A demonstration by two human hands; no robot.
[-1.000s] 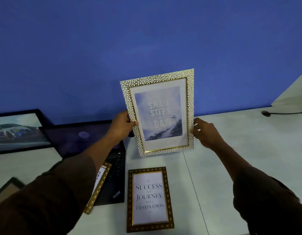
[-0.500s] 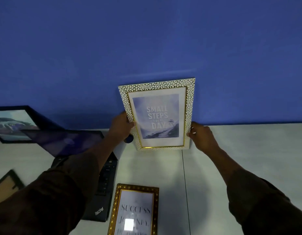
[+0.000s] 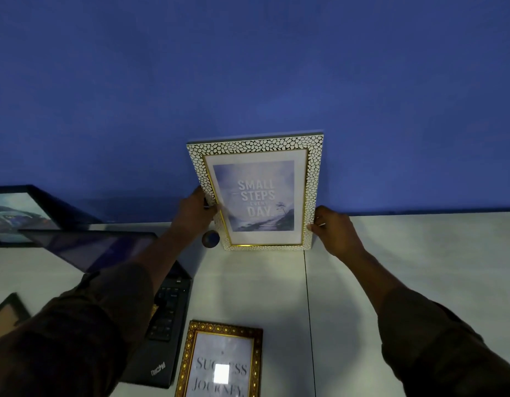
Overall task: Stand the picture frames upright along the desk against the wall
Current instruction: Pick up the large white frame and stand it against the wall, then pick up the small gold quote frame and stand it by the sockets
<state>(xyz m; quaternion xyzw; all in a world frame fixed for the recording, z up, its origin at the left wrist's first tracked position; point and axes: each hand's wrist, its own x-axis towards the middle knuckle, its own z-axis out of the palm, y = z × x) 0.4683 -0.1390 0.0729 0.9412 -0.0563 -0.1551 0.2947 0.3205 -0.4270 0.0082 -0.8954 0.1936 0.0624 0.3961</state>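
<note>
Head view, and the big blue wall (image 3: 248,67) fills the top half, with the pale bench (image 3: 420,267) running along its foot. Standing at that join is the white frame (image 3: 258,193), the pebbled one reading "Small Steps Every Day": bottom edge down on the bench, top edge at or very near the wall, upright with a slight backward lean.

Both hands are on it. The left hand (image 3: 195,210) grips the left rail about halfway up, fingers wrapped over the edge. The right hand (image 3: 334,227) pinches the lower right corner, steadying it. So this is the setting-down step, and it looks nearly done.

Left of that, an open laptop (image 3: 162,310) sits on the bench, and a black frame (image 3: 19,213) already leans at the wall on the far left. Down front, the gold frame (image 3: 221,362), "Success... Journey", lies flat. Another dark frame corner (image 3: 7,310) pokes in at the left edge, also flat. A small dark round thing (image 3: 210,238) sits by the white frame's lower left corner; what it is, I can't say.

Next move, I'd judge: check the lean holds, ease both hands off gently, then reach for the gold frame.
</note>
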